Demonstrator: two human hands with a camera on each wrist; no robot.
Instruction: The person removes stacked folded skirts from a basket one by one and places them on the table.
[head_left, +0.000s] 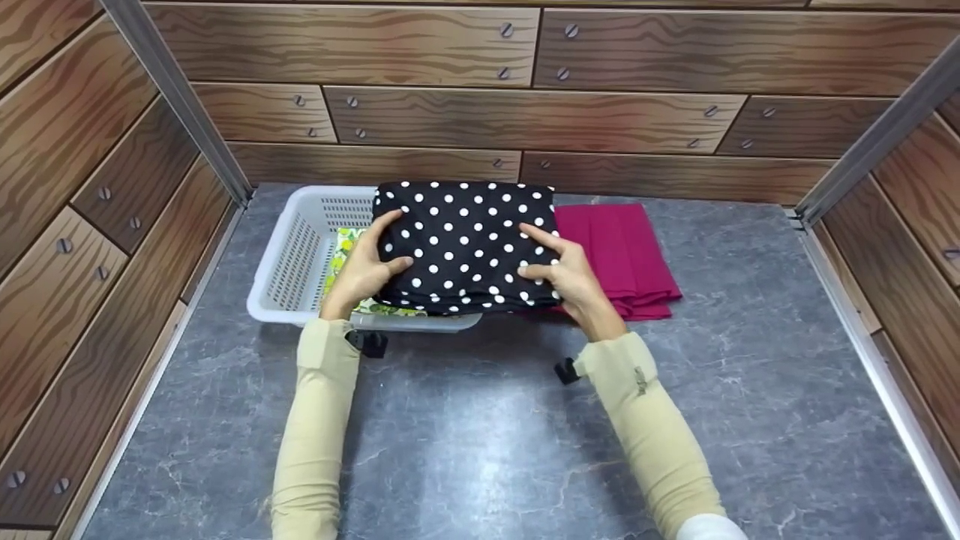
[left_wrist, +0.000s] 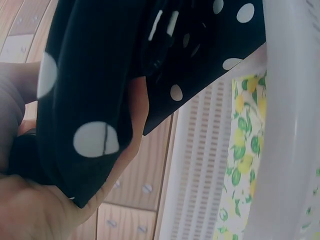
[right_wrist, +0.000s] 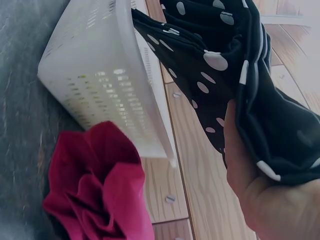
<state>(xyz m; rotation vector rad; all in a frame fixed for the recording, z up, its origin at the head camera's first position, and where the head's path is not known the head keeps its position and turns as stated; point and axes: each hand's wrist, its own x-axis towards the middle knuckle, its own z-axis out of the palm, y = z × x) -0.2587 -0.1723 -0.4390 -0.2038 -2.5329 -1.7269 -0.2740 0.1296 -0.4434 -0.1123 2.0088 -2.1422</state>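
A folded black cloth with white polka dots (head_left: 465, 240) is held up between both hands, over the right part of a white plastic basket (head_left: 281, 247). My left hand (head_left: 364, 271) grips its left edge, thumb on top and fingers reaching underneath, as the left wrist view shows. On the opposite edge my right hand (head_left: 568, 276) pinches the folded layers, fingers below them in the right wrist view. Inside the basket lies a cloth with a yellow and green lemon print (left_wrist: 245, 150), partly hidden by the dotted one. A folded magenta cloth (head_left: 619, 259) rests on the table right of the basket.
The grey marbled tabletop (head_left: 480, 420) spreads in front of the basket. Wood-patterned panels (head_left: 435, 120) close off the back and both sides, with metal posts (head_left: 180, 97) at the corners. The basket's front rim (head_left: 420, 323) runs just below the dotted cloth.
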